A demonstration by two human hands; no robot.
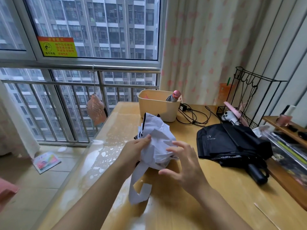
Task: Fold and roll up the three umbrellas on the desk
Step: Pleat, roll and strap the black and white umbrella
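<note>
A white folding umbrella (157, 135) with a black lining is held up over the middle of the wooden desk (216, 188), its loose cloth crumpled. My left hand (134, 151) grips it from the left side. My right hand (184, 165) hovers at its right side with fingers spread, the fingertips touching the cloth. A white strap (137, 188) hangs down from it to the desk. A black umbrella (232, 143) marked UV lies unrolled on the desk to the right, handle toward me. A third umbrella with a pink handle (174, 96) stands in the beige bin.
A beige bin (156, 105) stands at the desk's far side, black cables (194, 115) beside it. A black wire rack (245, 100) and a wooden shelf (285, 127) fill the right side. Window railing (66, 90) lies left of the desk.
</note>
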